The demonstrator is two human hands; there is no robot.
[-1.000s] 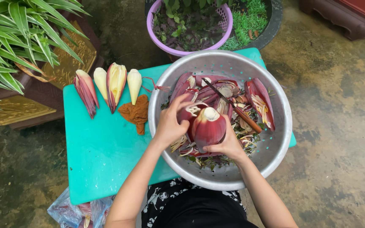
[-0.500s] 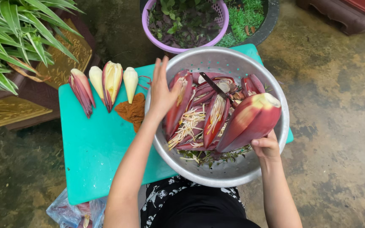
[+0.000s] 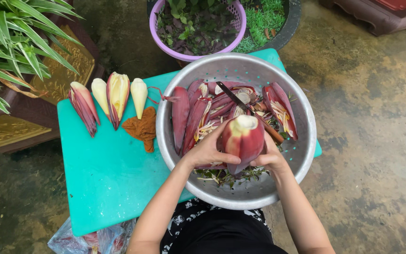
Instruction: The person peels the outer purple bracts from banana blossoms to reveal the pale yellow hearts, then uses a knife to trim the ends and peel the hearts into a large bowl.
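Both hands hold banana blossom over colander

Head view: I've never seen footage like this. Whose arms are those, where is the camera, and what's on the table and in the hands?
The camera sits on the person's head and looks down, so the bare arms are their own. The left hand and right hand together hold a purple-red banana blossom over a metal colander. Inside it lie peeled bracts and a knife. On the turquoise table lie four smaller blossom pieces and an orange cloth.
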